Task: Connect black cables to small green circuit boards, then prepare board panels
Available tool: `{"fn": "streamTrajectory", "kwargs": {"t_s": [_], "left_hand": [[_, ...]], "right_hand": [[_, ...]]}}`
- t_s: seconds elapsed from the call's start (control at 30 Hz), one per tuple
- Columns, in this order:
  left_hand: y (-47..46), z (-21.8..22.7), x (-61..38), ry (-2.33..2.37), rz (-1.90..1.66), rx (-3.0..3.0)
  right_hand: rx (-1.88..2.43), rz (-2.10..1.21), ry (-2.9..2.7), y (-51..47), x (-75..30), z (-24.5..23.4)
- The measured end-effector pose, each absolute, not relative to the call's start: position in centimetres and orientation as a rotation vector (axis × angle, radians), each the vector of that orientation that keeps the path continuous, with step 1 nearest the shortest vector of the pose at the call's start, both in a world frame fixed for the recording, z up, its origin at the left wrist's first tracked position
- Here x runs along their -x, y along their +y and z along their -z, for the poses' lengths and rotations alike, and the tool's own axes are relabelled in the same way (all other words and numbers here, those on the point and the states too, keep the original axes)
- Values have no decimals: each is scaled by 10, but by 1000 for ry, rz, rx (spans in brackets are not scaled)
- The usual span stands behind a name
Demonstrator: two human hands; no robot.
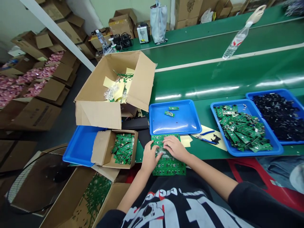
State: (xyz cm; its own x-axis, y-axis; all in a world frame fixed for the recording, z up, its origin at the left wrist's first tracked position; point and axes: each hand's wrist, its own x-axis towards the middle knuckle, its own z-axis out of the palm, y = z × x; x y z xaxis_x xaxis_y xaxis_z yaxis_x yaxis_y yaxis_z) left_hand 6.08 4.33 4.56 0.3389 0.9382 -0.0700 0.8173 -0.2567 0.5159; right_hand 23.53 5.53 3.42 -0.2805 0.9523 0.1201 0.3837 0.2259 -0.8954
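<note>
Here, the circuit board panel (169,165) lies at the near edge of the tabletop (213,82), directly under both hands, its long axis apparently running from the body toward the blue tray (182,122). The right hand (174,147) rests palm down and released on the far half. The left hand (149,156) curls onto the left edge, but whether it is gripping cannot be told. Both hands are equally near.
</note>
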Motion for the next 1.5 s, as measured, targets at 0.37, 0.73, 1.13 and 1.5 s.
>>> {"fn": "streamTrajectory", "kwargs": {"t_s": [0.37, 0.73, 1.13, 1.5], "left_hand": [[64, -47, -49, 1320, -373, -1960], [62, -31, -37, 1597, -578, -1371], [38, -15, -60, 1363, -518, -543], [56, -55, -41, 1375, -393, -544]], "right_hand": [[1407, -1377, -805, 62, -282, -14], [1539, -1417, -512, 28, -311, 3], [1782, -1384, -783, -7, -247, 25], [1639, -1367, -483, -4, -250, 19]]}}
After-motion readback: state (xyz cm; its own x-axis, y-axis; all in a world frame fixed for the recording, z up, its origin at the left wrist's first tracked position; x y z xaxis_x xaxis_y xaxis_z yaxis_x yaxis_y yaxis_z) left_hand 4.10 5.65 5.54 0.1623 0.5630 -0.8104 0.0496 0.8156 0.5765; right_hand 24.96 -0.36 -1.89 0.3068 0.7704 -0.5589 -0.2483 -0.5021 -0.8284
